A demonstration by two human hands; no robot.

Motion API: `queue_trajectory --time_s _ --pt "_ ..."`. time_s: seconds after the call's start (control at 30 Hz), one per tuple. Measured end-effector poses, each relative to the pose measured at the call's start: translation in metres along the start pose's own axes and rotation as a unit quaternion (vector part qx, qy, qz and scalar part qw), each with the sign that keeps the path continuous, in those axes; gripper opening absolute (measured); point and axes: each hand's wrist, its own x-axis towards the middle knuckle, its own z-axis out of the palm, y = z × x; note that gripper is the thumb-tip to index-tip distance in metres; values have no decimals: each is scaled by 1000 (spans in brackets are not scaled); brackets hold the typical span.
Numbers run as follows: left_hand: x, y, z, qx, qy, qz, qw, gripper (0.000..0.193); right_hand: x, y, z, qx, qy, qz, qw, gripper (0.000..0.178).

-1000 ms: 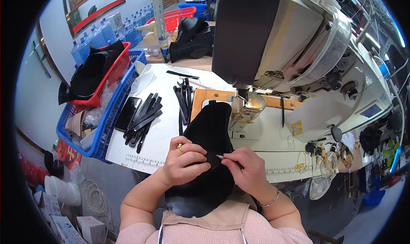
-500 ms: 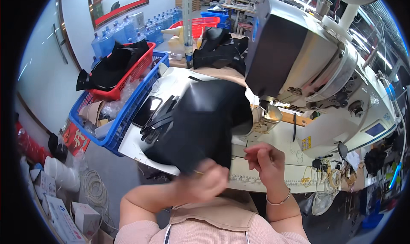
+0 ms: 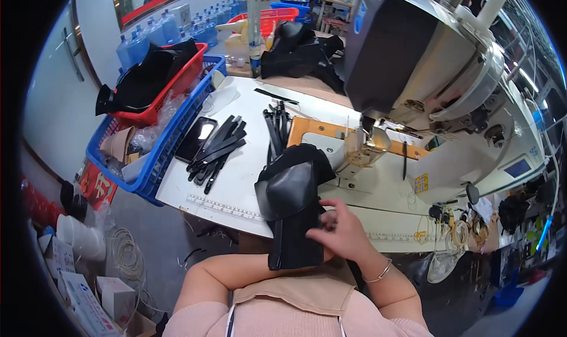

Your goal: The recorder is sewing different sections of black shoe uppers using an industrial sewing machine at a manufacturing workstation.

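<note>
A black leather boot piece (image 3: 293, 204) stands upright at the table's near edge, folded over at its top. My right hand (image 3: 341, 232) presses against its right side with fingers curled on the leather. My left hand is hidden behind the piece; only the left forearm (image 3: 230, 272) shows, running under it. The sewing machine head (image 3: 413, 54) and its needle area (image 3: 366, 145) lie just beyond the piece.
Several black strips (image 3: 217, 151) and a phone (image 3: 196, 138) lie on the white table (image 3: 236, 183) to the left. A blue crate (image 3: 147, 160) holds a red basket (image 3: 177, 83) with black leather. More black strips (image 3: 276, 127) lie by the wooden plate (image 3: 313, 133).
The leather piece was flat on the table, was lifted and swung left, and now stands folded upright near my body. My left hand went behind it; my right hand moved onto its side.
</note>
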Motion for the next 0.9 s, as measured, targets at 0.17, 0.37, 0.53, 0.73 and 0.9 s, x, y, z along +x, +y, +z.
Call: queue_trajectory --time_s 0.17,0.37,0.53,0.73,0.9 --pt "-42 -4 -8 290 -194 226 910 36 14 52 -11 215 60 34 974 43" --pt "-88 64 -148 -99 -279 -95 951 27 -4 67 -14 227 29 99 968 37" --pt "-14 33 -216 324 242 -104 909 21 -19 57 -16 175 -36 149 973 39" --pt "46 -50 -254 570 12 19 821 30 -45 62 -16 172 -92 91 976 28" --pt "74 -44 -271 523 -19 56 850 15 -35 47 -16 319 27 39 947 14"
